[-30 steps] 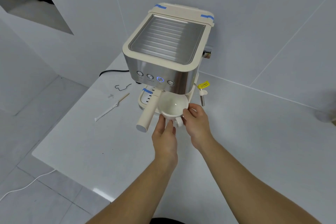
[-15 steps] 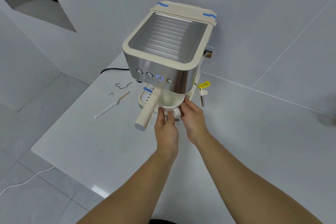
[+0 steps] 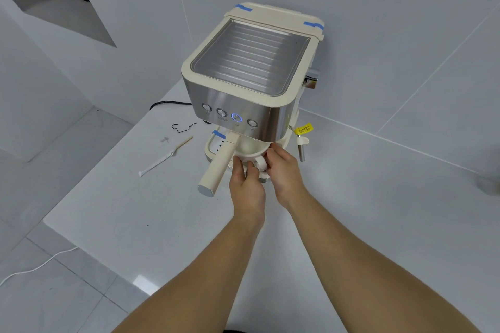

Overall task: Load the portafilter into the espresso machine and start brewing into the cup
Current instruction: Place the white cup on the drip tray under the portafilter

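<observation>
- On the left of the white table (image 3: pixel 113 213) lie a bent wire (image 3: pixel 183 127) and a wrapped stirrer (image 3: pixel 165 157), well apart from the hands.
- The portafilter (image 3: pixel 216 169) sits locked in the machine (image 3: pixel 251 81), its handle angled forward-left, just beside the left hand (image 3: pixel 247 184).
- The cup (image 3: pixel 250 150) stands under the machine's front, between both hands.
- The left hand reaches forward, fingers curled against the cup's near-left side.
- The right hand (image 3: pixel 284 173) reaches forward too, fingers closed around the cup's right side by its handle.
- The steam wand (image 3: pixel 301 147) hangs to the right.
</observation>
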